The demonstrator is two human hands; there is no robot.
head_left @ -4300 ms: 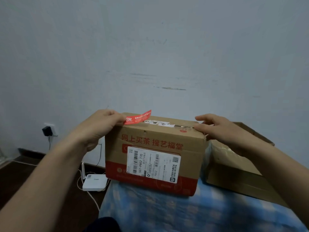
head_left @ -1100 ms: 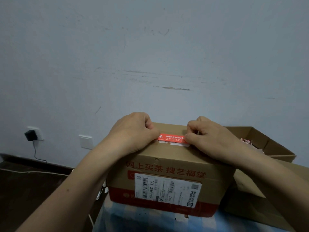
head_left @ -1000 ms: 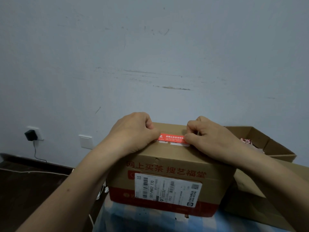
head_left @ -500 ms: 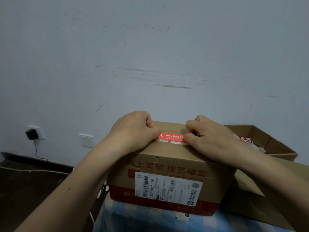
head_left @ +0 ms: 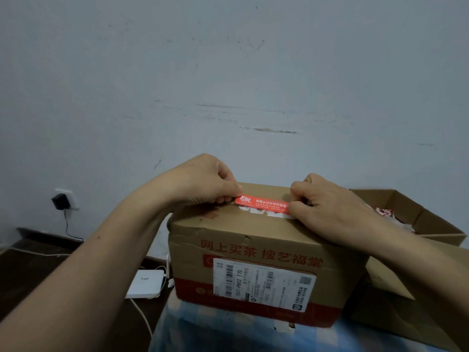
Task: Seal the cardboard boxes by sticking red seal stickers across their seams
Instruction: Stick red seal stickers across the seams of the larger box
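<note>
The red seal sticker (head_left: 262,205) is lying flat on top of the closed cardboard box (head_left: 253,240), over torn white paper remnants near the seam. The left hand (head_left: 203,184) is pinching its left end with curled fingers, and the right hand (head_left: 332,212) is pinning the right end likewise. The middle looks unpressed, so a crease or air may be getting trapped if the ends bond first. The ragged remnants underneath are probably weakening adhesion, inviting lift. Whether the strip is bridging both flaps I cannot tell. The box is sitting on a blue checked cloth (head_left: 203,331), which may let it slide under pressing; an open box (head_left: 429,224) is standing just beside.
</note>
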